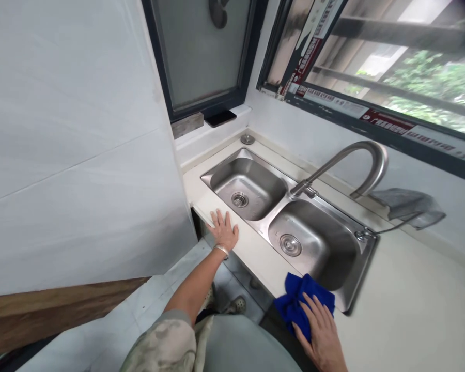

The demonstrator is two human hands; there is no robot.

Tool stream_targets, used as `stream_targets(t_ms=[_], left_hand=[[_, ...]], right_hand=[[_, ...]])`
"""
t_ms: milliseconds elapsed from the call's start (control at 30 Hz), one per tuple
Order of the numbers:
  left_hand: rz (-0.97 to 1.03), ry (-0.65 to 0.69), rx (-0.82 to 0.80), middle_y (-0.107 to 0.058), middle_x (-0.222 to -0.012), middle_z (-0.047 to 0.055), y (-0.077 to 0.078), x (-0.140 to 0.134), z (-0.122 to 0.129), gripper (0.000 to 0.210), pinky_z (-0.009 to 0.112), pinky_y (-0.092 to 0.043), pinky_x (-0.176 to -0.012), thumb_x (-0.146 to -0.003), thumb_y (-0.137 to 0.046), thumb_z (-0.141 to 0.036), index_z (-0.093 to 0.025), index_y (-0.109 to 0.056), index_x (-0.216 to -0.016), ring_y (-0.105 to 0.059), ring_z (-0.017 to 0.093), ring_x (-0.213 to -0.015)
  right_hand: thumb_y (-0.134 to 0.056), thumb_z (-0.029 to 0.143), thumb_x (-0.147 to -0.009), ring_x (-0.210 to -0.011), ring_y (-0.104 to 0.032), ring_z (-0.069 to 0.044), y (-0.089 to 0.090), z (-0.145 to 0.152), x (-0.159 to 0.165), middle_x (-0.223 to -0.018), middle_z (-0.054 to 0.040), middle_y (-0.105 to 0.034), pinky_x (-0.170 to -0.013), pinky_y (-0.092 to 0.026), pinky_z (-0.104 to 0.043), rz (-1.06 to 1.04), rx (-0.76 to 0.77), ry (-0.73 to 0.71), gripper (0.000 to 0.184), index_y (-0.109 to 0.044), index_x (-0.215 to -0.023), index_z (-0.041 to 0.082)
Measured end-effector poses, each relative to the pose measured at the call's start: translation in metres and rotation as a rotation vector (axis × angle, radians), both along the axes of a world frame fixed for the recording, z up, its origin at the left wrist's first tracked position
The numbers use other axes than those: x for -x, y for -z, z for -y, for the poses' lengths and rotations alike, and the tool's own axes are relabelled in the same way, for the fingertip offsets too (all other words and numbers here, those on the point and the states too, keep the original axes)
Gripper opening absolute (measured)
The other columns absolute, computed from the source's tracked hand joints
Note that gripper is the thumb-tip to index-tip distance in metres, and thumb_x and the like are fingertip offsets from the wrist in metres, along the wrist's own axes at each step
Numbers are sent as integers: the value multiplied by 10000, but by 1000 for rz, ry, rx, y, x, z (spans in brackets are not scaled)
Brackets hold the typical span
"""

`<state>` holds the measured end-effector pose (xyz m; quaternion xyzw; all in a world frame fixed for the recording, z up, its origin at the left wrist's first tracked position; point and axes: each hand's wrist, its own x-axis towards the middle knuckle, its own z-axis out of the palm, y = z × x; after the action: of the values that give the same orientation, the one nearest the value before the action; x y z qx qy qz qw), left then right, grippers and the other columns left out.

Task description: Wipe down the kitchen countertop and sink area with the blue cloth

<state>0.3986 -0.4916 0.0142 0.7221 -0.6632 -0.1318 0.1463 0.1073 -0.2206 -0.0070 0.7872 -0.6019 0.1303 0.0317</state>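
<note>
My left hand (225, 232) lies flat on the counter's front edge, fingers spread, with a bracelet at the wrist and nothing held. A bunched blue cloth (300, 299) sits on the front edge of the counter by the right basin's near corner. My right hand (320, 330) grips the cloth, its fingers over the top and its thumb at the near side. Just beyond both hands is the steel double sink, with a left basin (251, 181) and a right basin (321, 237). Part of the cloth is hidden under my right hand.
A tall curved faucet (344, 150) rises behind the sink. A clear plastic bag (411, 206) lies behind the right basin. A round drain cover (247, 139) stands at the back left, and a dark phone (220, 119) rests on the sill. A white wall (81, 155) borders the left.
</note>
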Motion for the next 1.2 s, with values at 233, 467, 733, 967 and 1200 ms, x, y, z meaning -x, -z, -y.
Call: stream_targets(t_ms=[233, 467, 733, 967, 1200], left_hand=[[-151, 392, 50, -336, -1621, 56, 9, -90, -68, 542, 432, -306, -1232, -962, -304, -242, -211, -394, -1495, -191, 171, -1530], [-85, 422, 256, -507, -1507, 23, -22, -213, -120, 565, 489, -414, -1184, -882, -385, -147, -336, -527, -1396, -291, 194, -1489], [337, 246, 974, -394, -1585, -28, -185, -273, -112, 777, 459, -344, -1225, -753, -608, -68, -333, -440, -1464, -381, 254, -1451], [535, 27, 1109, -169, -1657, -123, -289, -312, -106, 746, 558, -178, -1248, -761, -623, -192, -341, -420, -1463, -181, 267, -1527], [569, -34, 975, 38, -1664, -139, -322, -329, -78, 725, 684, 104, -1186, -797, -668, -370, -356, -398, -1469, 33, 345, -1538]], right_hand=[[-537, 441, -910, -1441, -331, -361, -1, 1, -22, -1479, -164, -479, -1135, -333, -597, -70, 44, 146, 576, -408, -1404, 174], [-515, 451, -914, -1452, -274, -403, -1, 38, -57, -1517, -212, -411, -1129, -284, -625, -97, 47, 166, 625, -385, -1430, 124], [-447, 442, -944, -1463, -232, -400, 1, 148, -130, -1526, -197, -404, -1138, -253, -606, -54, 33, -8, 544, -453, -1382, 120], [-386, 400, -966, -1449, -263, -387, 0, 225, -189, -1529, -159, -431, -1147, -227, -599, 45, 42, -175, 516, -484, -1396, 133], [-397, 291, -965, -1424, -353, -288, 0, 283, -210, -1484, -93, -510, -1176, -240, -486, 67, 56, -344, 423, -540, -1342, 162]])
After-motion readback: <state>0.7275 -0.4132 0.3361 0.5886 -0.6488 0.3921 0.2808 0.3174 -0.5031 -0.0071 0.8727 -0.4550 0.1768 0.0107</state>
